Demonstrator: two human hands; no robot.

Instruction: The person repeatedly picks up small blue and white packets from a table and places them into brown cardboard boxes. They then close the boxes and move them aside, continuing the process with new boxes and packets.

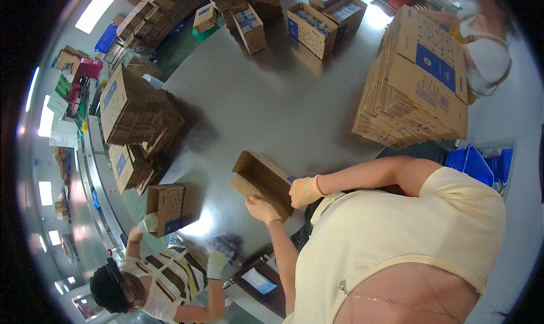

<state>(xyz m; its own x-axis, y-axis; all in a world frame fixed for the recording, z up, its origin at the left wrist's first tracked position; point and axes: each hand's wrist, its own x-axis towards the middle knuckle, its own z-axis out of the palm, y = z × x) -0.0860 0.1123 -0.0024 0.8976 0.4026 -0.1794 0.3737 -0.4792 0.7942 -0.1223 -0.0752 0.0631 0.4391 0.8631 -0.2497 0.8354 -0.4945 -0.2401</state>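
An open, empty-looking cardboard box (271,175) rests at the near edge of the metal table, tilted on the diagonal, with a raised flap at its far left end. My left hand (263,209) is closed on the near left side, its fingertips pressed to the cardboard. At the near right end my right hand (306,192), in a pale glove with a striped cuff, has its fingers folded against the wall beside a blue patch. The fingers' undersides are hidden.
Flattened cartons are stacked at right (408,80) and left (136,111) on the metal table (266,108). Filled boxes (313,30) stand at the far side. A gloved co-worker (164,273) holds another box (168,208) at lower left; another person (484,52) stands far right.
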